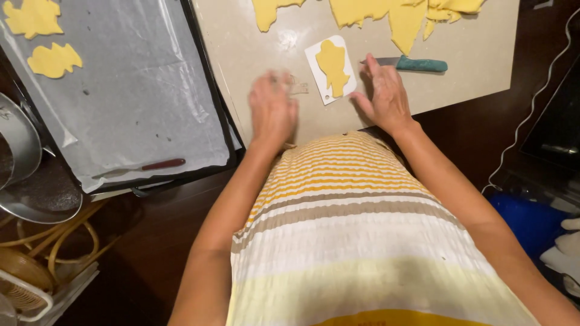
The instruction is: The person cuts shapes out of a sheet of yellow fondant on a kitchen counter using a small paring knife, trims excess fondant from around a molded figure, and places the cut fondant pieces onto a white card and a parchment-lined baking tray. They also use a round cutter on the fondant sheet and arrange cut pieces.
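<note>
Beige worktop bearing a white scraper card under a yellow dough cutout, long axis running away from the body, between the spread, empty left hand and nearer right hand.

Both hands rest palm down on a pale bench. The left hand lies over what seems a clear cutter, blurred. The right hand touches the edge of a white scraper carrying a yellow dough cutout. A green-handled knife lies just beyond. Left of the bench, a paper-lined baking tray holds two dough shapes.
</note>
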